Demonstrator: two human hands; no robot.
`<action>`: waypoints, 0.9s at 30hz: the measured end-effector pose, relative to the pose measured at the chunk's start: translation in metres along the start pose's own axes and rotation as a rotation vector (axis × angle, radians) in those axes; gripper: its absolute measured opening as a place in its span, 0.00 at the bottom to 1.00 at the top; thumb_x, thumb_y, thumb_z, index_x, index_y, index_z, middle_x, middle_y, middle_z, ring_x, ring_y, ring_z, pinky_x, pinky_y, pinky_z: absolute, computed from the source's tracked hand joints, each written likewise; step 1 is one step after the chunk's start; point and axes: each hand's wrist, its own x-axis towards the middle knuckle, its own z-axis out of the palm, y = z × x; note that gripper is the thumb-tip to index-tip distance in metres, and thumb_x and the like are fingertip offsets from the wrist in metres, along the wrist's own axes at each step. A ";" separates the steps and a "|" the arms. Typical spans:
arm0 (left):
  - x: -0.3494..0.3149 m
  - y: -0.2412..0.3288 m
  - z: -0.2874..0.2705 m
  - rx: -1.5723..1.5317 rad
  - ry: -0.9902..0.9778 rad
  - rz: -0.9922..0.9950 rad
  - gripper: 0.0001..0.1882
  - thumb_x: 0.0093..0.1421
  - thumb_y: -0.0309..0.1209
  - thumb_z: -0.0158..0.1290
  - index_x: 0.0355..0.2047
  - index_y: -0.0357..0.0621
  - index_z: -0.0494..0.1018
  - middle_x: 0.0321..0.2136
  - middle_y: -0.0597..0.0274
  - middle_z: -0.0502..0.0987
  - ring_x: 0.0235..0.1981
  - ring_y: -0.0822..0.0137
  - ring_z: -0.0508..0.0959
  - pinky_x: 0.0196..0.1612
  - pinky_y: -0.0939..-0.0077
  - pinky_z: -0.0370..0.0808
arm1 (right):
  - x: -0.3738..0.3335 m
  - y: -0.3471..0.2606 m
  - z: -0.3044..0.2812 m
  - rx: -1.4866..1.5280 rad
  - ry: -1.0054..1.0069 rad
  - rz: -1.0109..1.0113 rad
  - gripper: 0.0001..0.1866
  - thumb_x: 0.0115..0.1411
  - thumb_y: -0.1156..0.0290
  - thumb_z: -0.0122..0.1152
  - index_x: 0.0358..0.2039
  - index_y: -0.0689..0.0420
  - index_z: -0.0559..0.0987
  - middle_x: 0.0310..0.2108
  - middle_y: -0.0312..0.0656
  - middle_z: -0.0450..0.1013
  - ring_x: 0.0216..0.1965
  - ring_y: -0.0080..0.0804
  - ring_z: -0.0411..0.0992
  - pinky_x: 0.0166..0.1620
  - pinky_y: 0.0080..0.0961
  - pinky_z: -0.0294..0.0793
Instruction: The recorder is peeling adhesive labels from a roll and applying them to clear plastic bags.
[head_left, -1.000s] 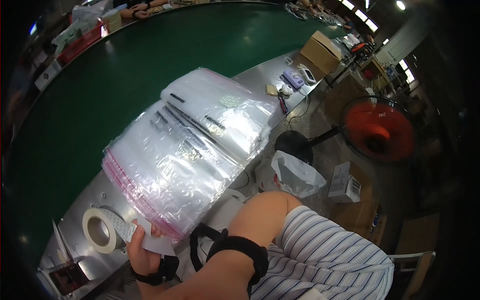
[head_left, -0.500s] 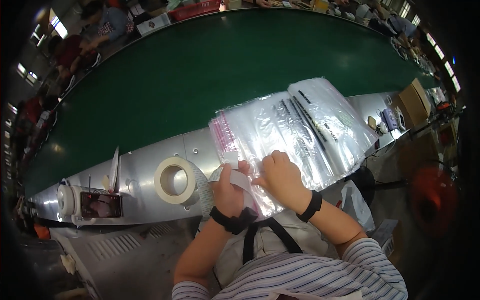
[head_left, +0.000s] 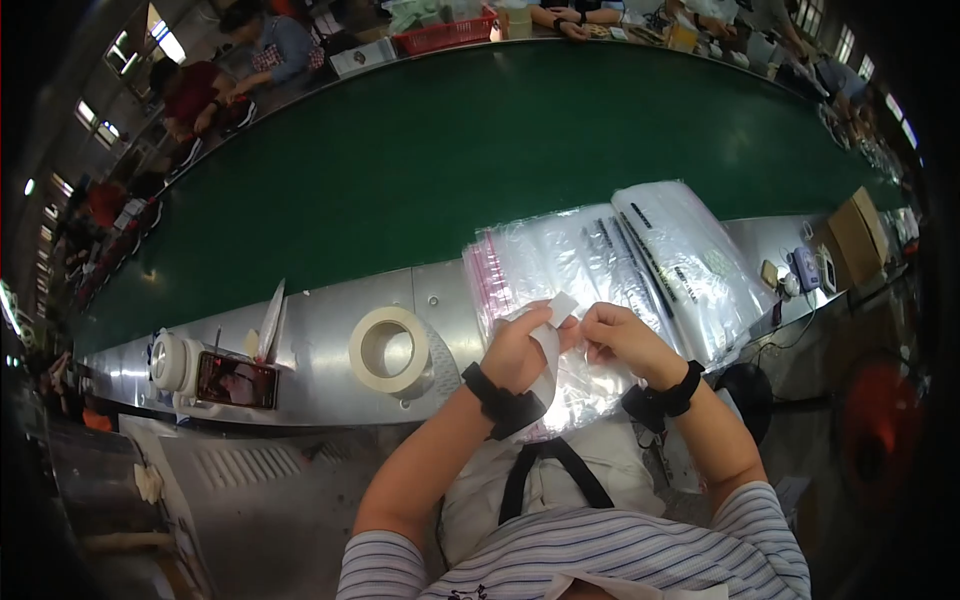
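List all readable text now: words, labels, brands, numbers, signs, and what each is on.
None readable.
Bags: dark rows of print, too small and blurred to read.
Tape: fine pale pattern, too small to tell whether it is lettering.
White strip in the left hand: no print visible.
Phone: image on screen, no legible text.
Shirt: small dark mark, unreadable.

- A long, shiny grey metal ledge (head_left: 320,325) borders a broad green belt (head_left: 400,150).
- Overlapping clear plastic bags with printed dark lettering (head_left: 560,250) lie across both.
- The ledge bears a round cream tape roll (head_left: 363,355), a rectangular dark-screened phone (head_left: 238,381), a small purple device (head_left: 806,268) and a brown cardboard box (head_left: 853,245).
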 end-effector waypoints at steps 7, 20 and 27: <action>0.023 0.005 0.035 0.684 0.161 -0.151 0.13 0.54 0.26 0.47 0.40 0.36 0.68 0.27 0.60 0.70 0.20 0.74 0.69 0.29 0.70 0.76 | -0.028 -0.021 -0.023 -0.223 0.061 -0.485 0.05 0.59 0.72 0.50 0.28 0.59 0.70 0.34 0.35 0.67 0.34 0.18 0.63 0.38 0.15 0.63; -0.068 0.029 0.013 0.320 0.244 0.010 0.17 0.60 0.35 0.41 0.46 0.37 0.63 0.45 0.53 0.71 0.13 0.83 0.56 0.35 0.76 0.73 | -0.031 0.026 0.026 -1.337 0.071 -0.864 0.16 0.40 0.69 0.63 0.32 0.56 0.74 0.32 0.40 0.68 0.31 0.37 0.68 0.31 0.30 0.71; -0.085 -0.006 -0.013 0.458 0.004 0.113 0.16 0.60 0.29 0.39 0.46 0.34 0.67 0.44 0.56 0.70 0.15 0.80 0.61 0.31 0.76 0.74 | -0.010 0.009 0.012 -0.114 0.100 -0.107 0.07 0.58 0.73 0.46 0.26 0.60 0.72 0.24 0.42 0.73 0.25 0.29 0.72 0.26 0.20 0.71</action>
